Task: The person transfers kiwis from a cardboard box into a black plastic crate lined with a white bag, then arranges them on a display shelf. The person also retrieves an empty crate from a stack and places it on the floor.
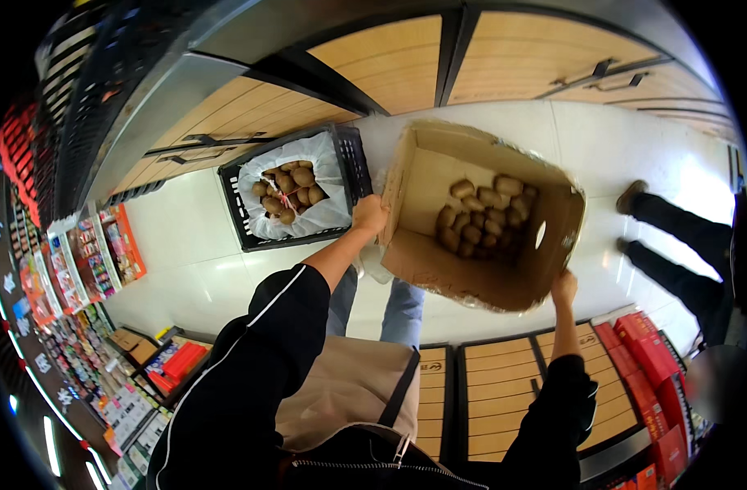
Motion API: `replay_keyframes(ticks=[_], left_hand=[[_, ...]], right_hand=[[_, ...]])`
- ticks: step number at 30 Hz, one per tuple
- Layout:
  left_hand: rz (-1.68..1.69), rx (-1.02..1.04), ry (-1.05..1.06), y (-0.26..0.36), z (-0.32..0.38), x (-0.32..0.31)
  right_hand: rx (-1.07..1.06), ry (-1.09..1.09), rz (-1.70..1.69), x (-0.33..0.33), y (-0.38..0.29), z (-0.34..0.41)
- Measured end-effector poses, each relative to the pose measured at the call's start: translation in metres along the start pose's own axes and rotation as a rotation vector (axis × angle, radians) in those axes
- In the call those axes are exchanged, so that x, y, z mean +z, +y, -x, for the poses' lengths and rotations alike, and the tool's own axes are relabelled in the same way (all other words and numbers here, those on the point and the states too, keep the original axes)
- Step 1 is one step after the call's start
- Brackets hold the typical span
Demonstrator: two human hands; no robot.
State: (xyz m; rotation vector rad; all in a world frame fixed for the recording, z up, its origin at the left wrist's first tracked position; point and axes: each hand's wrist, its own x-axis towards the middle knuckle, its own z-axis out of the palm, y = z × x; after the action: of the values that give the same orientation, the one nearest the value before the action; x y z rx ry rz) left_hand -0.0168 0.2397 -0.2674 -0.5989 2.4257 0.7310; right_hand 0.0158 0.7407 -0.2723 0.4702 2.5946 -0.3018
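Note:
A cardboard box (428, 257) with brown kiwifruit (486, 214) piled in one part of it is held tilted in front of me. My left hand (371, 214) grips its left edge, close to a black plastic crate. My right hand (564, 288) is on the box's lower right corner; its fingers are partly hidden by the cardboard. The black plastic crate (355, 165) on the left is lined with a white sheet (260, 214). More kiwifruit (287, 187) show through the opening in that sheet, with a thin red tie among them.
Wood-panelled cabinets (385, 55) with black frames line the far side, and others (502, 392) stand near me. A person's dark-trousered legs (673, 214) are at the right. Shelves of packaged goods (85, 257) stand left; red boxes (646, 349) are stacked lower right. The floor is pale tile.

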Motion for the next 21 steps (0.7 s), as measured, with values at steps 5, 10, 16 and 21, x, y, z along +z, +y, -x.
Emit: replay_keyframes(ticks=[5, 10, 16, 21], left_hand=[[0.032, -0.105, 0.034, -0.046, -0.032, 0.024], [-0.005, -0.146, 0.114, -0.094, -0.052, 0.047], [0.367, -0.193, -0.151, -0.152, -0.052, 0.061], [0.807, -0.325, -0.205, -0.237, -0.033, 0.006]], right_hand=[[-0.013, -0.032, 0.057, 0.048, -0.056, -0.066], [-0.016, -0.022, 0.097, 0.087, -0.102, -0.103], [0.078, -0.092, 0.075, 0.098, -0.118, -0.081], [-0.154, 0.418, -0.164, 0.11, -0.166, -0.005]])
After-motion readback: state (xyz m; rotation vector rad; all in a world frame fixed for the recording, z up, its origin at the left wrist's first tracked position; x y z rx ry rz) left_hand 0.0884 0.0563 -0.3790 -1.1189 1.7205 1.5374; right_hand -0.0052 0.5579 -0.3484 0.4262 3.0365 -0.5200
